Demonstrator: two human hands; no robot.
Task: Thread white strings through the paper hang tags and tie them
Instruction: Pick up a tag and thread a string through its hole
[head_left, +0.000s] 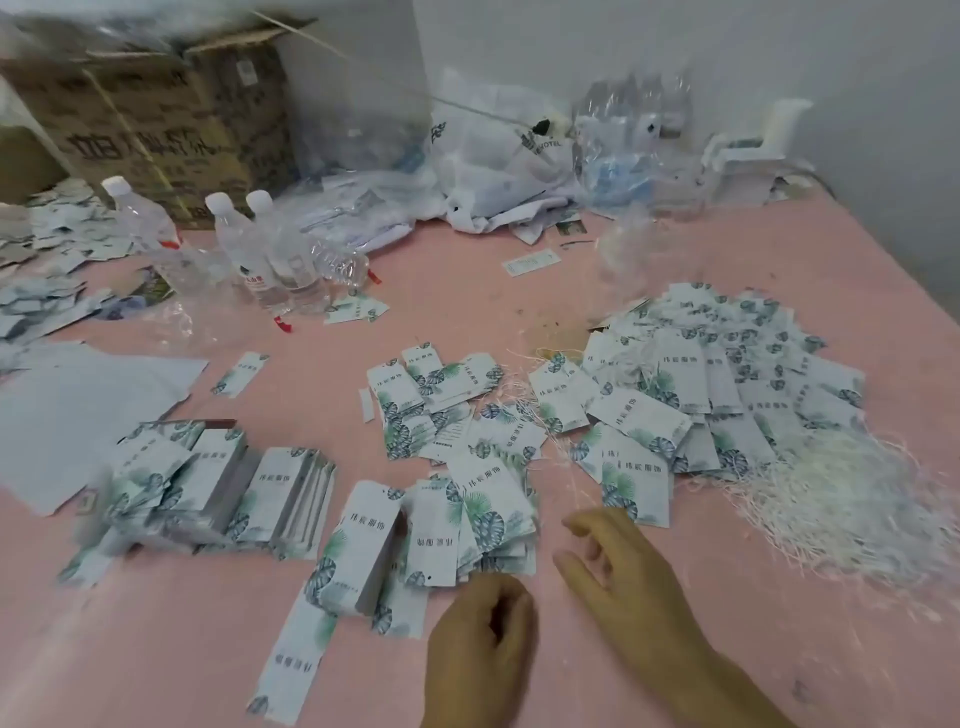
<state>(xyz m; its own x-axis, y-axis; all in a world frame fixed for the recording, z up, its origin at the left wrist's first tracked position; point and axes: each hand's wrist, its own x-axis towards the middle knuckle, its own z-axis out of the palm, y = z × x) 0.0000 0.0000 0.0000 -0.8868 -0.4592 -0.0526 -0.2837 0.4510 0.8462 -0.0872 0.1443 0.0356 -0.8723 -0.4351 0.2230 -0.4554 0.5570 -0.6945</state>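
Near both hands | hang tags: white, green leaf print

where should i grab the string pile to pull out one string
Go for the left fringe of the string pile, where single loose strands trail out over the pink table toward the tags. The middle is a dense tangle, so pinching there would likely lift a clump. The right hand lies nearest, open and empty; come in low from the left and pinch one stray end.

3 capped water bottles, 1 cardboard box, 2 hands.
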